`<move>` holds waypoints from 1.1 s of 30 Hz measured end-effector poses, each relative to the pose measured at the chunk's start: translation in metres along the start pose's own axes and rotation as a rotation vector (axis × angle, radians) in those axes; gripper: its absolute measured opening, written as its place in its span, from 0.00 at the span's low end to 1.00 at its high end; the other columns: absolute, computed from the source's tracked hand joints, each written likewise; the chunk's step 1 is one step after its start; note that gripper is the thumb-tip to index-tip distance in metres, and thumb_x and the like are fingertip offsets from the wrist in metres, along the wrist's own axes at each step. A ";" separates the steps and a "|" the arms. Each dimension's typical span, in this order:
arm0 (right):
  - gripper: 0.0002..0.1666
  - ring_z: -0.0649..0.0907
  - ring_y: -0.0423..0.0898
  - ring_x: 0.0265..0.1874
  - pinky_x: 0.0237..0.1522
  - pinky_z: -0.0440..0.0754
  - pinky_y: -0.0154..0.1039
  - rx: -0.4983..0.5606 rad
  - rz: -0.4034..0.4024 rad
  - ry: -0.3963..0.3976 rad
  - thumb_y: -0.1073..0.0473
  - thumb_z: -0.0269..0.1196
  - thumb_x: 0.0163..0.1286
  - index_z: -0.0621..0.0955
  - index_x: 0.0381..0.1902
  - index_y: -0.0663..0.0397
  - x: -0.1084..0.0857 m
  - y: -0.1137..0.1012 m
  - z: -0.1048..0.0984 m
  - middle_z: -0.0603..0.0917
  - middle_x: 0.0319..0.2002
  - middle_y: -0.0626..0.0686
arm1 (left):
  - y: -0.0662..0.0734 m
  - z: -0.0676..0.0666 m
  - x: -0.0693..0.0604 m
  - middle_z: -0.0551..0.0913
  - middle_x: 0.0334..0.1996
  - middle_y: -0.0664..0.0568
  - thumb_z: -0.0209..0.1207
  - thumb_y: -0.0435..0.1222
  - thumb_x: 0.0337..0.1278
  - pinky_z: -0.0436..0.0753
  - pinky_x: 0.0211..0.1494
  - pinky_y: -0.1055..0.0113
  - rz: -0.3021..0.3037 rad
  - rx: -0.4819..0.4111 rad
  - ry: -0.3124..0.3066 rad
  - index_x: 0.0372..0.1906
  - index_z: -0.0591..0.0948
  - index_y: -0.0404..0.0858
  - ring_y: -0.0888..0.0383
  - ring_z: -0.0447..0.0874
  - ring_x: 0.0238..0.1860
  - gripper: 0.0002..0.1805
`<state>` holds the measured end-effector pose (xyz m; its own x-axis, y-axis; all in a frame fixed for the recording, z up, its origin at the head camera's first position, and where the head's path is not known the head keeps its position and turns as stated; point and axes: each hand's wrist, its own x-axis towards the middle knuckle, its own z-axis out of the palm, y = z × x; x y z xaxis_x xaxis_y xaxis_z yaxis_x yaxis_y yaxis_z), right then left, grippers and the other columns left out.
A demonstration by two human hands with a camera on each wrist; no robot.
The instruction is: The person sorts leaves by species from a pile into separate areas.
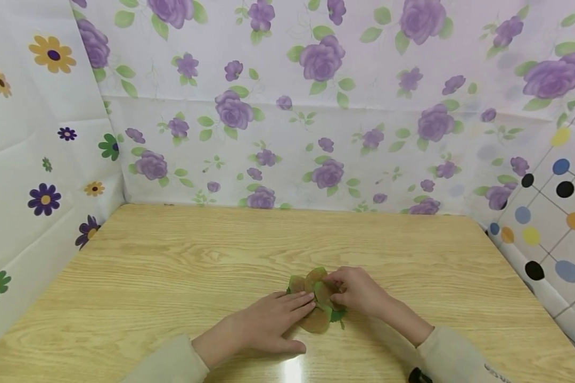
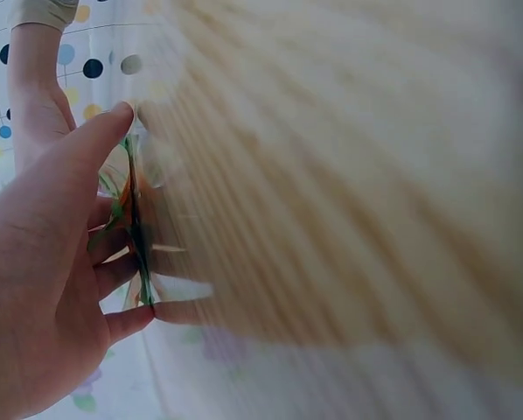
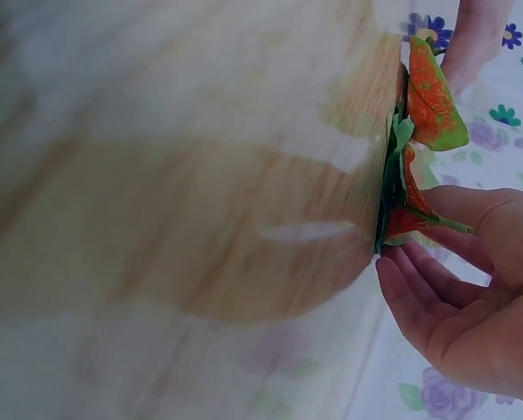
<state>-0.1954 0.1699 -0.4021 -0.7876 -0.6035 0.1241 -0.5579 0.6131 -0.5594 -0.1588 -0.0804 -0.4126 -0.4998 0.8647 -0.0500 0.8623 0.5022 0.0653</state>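
Sleeves (image 1: 172,364) foremost; left hand (image 1: 268,322) lies straight-fingered on leaves (image 1: 316,321), seemingly part-arranged, short of the table's far edge (image 1: 292,217); right hand (image 1: 364,291) pinches one.

Bright head view, white glare on tabletop (image 1: 196,255), heavily blurred in wrist views

- Right hand (image 3: 484,293): pinches orange-green leaves (image 3: 438,103) on tabletop (image 3: 200,201).
- Stem (image 3: 456,225): green, beside that hand.
- Left hand (image 3: 466,59): partly hidden behind leaves.
- Cloth (image 3: 487,135): floral, background.
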 end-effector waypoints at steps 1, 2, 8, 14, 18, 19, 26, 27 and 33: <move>0.18 0.84 0.50 0.37 0.36 0.83 0.36 -0.001 0.001 0.002 0.71 0.70 0.56 0.83 0.47 0.68 0.000 0.000 0.000 0.84 0.39 0.56 | 0.000 0.000 0.000 0.57 0.73 0.45 0.43 0.62 0.67 0.67 0.66 0.51 0.000 0.000 0.006 0.73 0.61 0.35 0.52 0.56 0.72 0.42; 0.19 0.83 0.50 0.37 0.36 0.83 0.35 -0.004 0.001 0.005 0.71 0.71 0.56 0.83 0.46 0.68 0.000 0.000 0.000 0.84 0.38 0.55 | 0.000 0.000 0.000 0.57 0.73 0.45 0.43 0.62 0.68 0.67 0.66 0.51 -0.001 -0.006 0.009 0.72 0.62 0.35 0.52 0.56 0.72 0.42; 0.18 0.82 0.46 0.34 0.34 0.82 0.33 -0.010 0.019 0.038 0.72 0.71 0.54 0.83 0.44 0.66 0.000 -0.001 0.001 0.82 0.35 0.52 | 0.001 -0.002 0.001 0.57 0.73 0.46 0.41 0.61 0.69 0.67 0.66 0.51 -0.017 -0.029 0.000 0.72 0.62 0.35 0.52 0.56 0.72 0.41; 0.15 0.79 0.41 0.31 0.32 0.79 0.32 0.047 0.077 0.061 0.74 0.69 0.55 0.83 0.42 0.63 0.002 -0.003 0.000 0.80 0.31 0.48 | 0.000 0.000 0.001 0.57 0.73 0.47 0.39 0.62 0.69 0.67 0.66 0.51 -0.013 -0.033 0.011 0.73 0.61 0.36 0.53 0.56 0.72 0.41; 0.11 0.78 0.41 0.32 0.33 0.79 0.32 0.102 0.101 0.064 0.72 0.68 0.58 0.82 0.39 0.60 0.003 -0.001 -0.001 0.80 0.31 0.46 | -0.002 0.003 0.001 0.57 0.73 0.46 0.38 0.62 0.69 0.68 0.66 0.51 -0.006 -0.026 0.020 0.73 0.61 0.36 0.52 0.56 0.72 0.41; 0.10 0.78 0.41 0.32 0.34 0.79 0.32 0.115 0.106 0.065 0.72 0.68 0.58 0.82 0.38 0.59 0.003 0.000 -0.001 0.80 0.31 0.46 | -0.002 0.004 0.001 0.57 0.73 0.46 0.37 0.62 0.69 0.68 0.65 0.51 -0.006 -0.022 0.021 0.73 0.61 0.36 0.52 0.56 0.72 0.41; 0.06 0.78 0.40 0.29 0.31 0.79 0.33 0.161 0.120 0.077 0.68 0.69 0.59 0.82 0.34 0.58 0.006 0.005 -0.009 0.80 0.28 0.45 | -0.002 0.003 0.002 0.58 0.73 0.46 0.39 0.62 0.69 0.69 0.65 0.51 -0.005 -0.013 0.025 0.72 0.63 0.36 0.52 0.58 0.71 0.41; 0.06 0.78 0.40 0.29 0.31 0.79 0.33 0.164 0.123 0.078 0.67 0.69 0.59 0.82 0.33 0.58 0.007 0.006 -0.010 0.80 0.28 0.45 | -0.001 0.003 0.002 0.58 0.73 0.46 0.39 0.62 0.69 0.69 0.65 0.51 -0.005 -0.011 0.027 0.72 0.63 0.36 0.52 0.58 0.71 0.40; 0.03 0.79 0.40 0.28 0.30 0.79 0.34 0.173 0.124 0.085 0.67 0.68 0.60 0.82 0.32 0.58 0.008 0.011 -0.012 0.81 0.27 0.45 | -0.002 0.004 0.003 0.59 0.72 0.46 0.40 0.62 0.69 0.70 0.64 0.51 -0.002 -0.001 0.033 0.72 0.64 0.36 0.51 0.59 0.71 0.40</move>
<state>-0.2111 0.1773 -0.3973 -0.8709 -0.4789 0.1102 -0.4076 0.5789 -0.7062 -0.1616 -0.0790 -0.4166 -0.5043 0.8634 -0.0172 0.8610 0.5042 0.0664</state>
